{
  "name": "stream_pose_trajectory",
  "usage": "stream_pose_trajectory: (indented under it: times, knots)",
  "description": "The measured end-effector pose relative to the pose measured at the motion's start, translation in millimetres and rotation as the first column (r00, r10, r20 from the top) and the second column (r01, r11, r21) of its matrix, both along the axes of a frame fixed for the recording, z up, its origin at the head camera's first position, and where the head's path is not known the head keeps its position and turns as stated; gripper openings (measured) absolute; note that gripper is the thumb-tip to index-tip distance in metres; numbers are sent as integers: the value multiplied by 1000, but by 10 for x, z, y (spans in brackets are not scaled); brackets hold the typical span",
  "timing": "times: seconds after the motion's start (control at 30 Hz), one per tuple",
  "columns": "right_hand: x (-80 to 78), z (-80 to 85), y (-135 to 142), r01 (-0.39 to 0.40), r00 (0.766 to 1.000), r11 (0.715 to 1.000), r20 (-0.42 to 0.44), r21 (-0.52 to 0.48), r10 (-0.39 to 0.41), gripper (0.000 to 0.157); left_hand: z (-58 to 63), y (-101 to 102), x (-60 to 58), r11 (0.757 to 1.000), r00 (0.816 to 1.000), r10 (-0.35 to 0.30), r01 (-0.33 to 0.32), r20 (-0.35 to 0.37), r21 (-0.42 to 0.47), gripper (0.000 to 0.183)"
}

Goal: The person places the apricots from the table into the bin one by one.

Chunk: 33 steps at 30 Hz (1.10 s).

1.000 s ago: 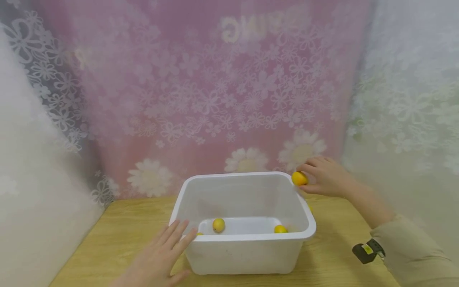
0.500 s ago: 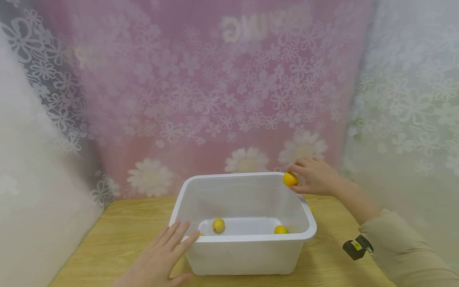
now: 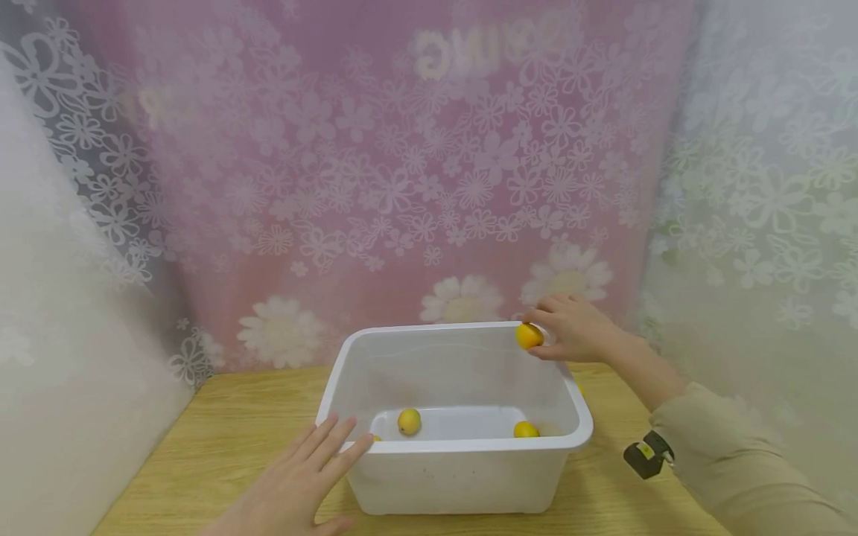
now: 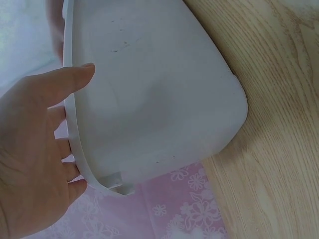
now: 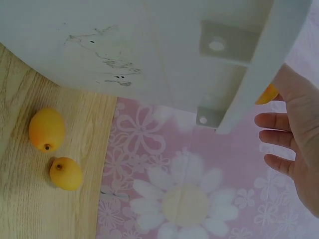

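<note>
My right hand (image 3: 578,327) pinches a small oval yellow-orange fruit (image 3: 529,336) between thumb and fingers, over the back right corner of a white plastic tub (image 3: 462,476). Part of that held fruit (image 5: 267,94) shows behind the rim in the right wrist view. Inside the tub lie a yellow fruit (image 3: 409,421) left of the middle and another yellow fruit (image 3: 526,429) near the front right. A sliver of a third fruit (image 3: 376,438) peeks out by the left fingertips. With fingers spread and fairly straight, my left hand (image 3: 302,469) is at the tub's front left rim.
Two more fruits, an upper fruit (image 5: 47,129) and a lower fruit (image 5: 66,174), lie on the wooden table (image 5: 75,214) outside the tub's right side. A flowered pink curtain (image 3: 375,186) hangs behind the table. A black device (image 3: 648,454) sits at the right sleeve.
The right hand has moved left with the fruit, from outside the tub's right rim to over its back right corner. The left hand has hardly moved.
</note>
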State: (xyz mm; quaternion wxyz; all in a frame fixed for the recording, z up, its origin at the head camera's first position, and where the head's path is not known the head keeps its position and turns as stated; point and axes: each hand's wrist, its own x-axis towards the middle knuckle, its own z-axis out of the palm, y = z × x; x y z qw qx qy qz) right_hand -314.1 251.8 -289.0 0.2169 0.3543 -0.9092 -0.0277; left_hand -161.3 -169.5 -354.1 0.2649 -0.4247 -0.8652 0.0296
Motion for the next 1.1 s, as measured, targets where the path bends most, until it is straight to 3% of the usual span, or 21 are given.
stream_pose_trajectory:
  times: [0.2, 0.4, 0.6, 0.77, 0.9, 1.1]
  knots:
    - [-32, -38, -3, 27, 1000, 1000, 13, 10, -27, 46, 1, 2, 5, 1000, 1000, 7, -7, 19, -10, 90]
    - [-37, -55, 83, 24, 1000, 998, -4, -53, -24, 41, -12, -10, 5, 1000, 999, 17, -17, 39, -3, 90]
    - [-18, -166, 301, -28, 993, 984, -117, -175, 7, 35, -26, -12, 5, 1000, 1000, 20, -20, 24, 4, 87]
    - [20, -363, 498, -46, 980, 978, -197, -202, 5, 34, -34, -11, 9, 1000, 1000, 16, -16, 13, 9, 85]
    - [57, -565, 621, 0, 985, 982, -167, -191, -32, 39, -33, -3, 10, 1000, 1000, 14, -14, 8, 13, 86]
    - [94, -860, 720, 155, 987, 985, -24, -77, -157, 52, -31, 13, 3, 1000, 999, 23, -23, 26, 9, 88]
